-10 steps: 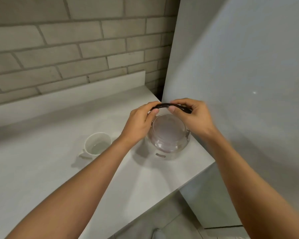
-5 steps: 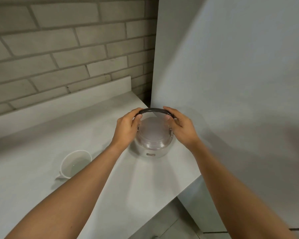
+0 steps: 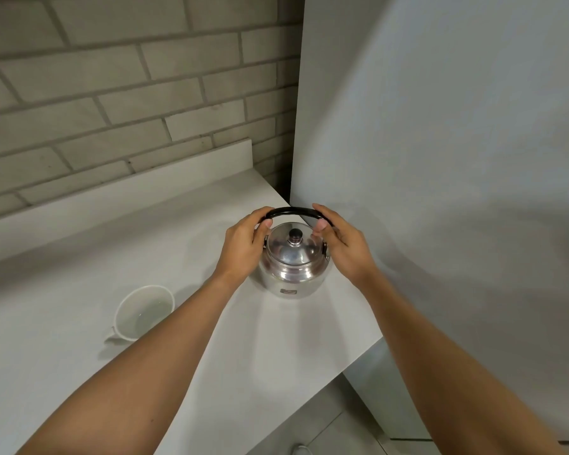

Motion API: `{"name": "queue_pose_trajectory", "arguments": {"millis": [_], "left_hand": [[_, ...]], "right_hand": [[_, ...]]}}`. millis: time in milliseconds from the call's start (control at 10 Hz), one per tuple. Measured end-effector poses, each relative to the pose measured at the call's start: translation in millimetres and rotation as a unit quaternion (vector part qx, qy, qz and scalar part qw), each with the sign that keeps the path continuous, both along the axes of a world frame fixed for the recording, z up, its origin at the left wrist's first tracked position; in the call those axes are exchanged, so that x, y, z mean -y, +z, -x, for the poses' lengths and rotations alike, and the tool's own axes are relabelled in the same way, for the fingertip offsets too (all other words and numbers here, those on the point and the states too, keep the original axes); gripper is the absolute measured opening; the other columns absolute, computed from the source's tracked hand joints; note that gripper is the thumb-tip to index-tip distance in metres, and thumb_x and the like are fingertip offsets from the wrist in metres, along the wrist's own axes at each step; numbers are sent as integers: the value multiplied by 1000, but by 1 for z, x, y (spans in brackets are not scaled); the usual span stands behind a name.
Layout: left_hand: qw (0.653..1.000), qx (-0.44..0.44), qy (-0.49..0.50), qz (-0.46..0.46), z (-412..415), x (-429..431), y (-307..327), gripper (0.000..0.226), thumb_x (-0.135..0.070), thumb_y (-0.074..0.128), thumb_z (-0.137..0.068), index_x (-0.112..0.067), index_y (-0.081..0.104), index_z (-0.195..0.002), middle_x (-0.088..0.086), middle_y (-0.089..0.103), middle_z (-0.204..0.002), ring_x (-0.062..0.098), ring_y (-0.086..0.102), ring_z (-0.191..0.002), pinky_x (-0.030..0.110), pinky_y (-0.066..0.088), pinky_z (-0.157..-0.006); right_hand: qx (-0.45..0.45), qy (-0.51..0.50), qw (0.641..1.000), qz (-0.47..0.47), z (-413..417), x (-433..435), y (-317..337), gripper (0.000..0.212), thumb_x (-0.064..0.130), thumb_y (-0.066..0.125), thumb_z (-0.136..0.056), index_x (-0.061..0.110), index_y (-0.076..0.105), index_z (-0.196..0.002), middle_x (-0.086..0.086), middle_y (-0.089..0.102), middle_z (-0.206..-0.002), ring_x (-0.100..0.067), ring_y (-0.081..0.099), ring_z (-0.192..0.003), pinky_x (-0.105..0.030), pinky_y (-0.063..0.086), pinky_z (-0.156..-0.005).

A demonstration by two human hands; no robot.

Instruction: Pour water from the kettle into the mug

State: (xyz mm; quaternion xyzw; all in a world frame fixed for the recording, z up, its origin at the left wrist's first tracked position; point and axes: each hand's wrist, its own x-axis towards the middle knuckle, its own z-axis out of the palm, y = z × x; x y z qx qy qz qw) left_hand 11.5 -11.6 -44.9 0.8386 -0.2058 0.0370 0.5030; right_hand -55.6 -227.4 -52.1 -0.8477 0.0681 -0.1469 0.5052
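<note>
Now the lid (image 3: 292, 249) sits closed on the shiny steel kettle (image 3: 293, 269), which was open half a second ago. Left hand (image 3: 243, 246) and right hand (image 3: 340, 246) each grip an end of its black handle (image 3: 293, 211), fingers curled round it. It stands near the bench's (image 3: 79, 274) right edge. Toward the front-left, a white mug (image 3: 143, 311) holds a little water.

Steel kettle (image 3: 293, 267) upright w/ lid on, near counter's right edge; white mug (image 3: 143, 311) well left, upright.
</note>
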Motion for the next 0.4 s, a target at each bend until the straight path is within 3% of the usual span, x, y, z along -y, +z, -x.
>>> {"name": "queue_pose_trajectory", "arguments": {"millis": [100,200,300,400], "left_hand": [[1000,0,1,-13,0,0,2,30,-23,51,-111,-21,65,-137,-1,74,-116,16,73,-101,41,58,-98],[1000,1,1,-27,-2,-1,3,33,-24,50,-111,-19,63,-142,5,75,-119,22,70,-107,43,56,-100],[998,-11,-12,-68,-2,-4,13,41,-31,49,-111,-21,55,-150,8,73,-129,25,68,-116,36,52,-107],[997,13,-3,-78,-10,-5,32,50,-41,46,-111,-23,44,-157,7,57,-152,24,55,-138,29,39,-114]], "right_hand": [[14,-5,1000,3,2,-3,1,42,55,44,-106,41,56,-144,17,73,-117,18,59,-110,3,38,-87],[14,-9,1000,19,1,-4,0,44,55,43,-106,39,54,-146,24,69,-118,17,60,-108,1,41,-87],[-7,-2,997,75,1,-3,8,45,48,44,-108,39,46,-152,9,62,-137,4,56,-113,-22,46,-105],[19,7,990,140,-3,-4,21,57,47,47,-107,35,31,-161,1,45,-157,-17,47,-138,-38,38,-116]]}}
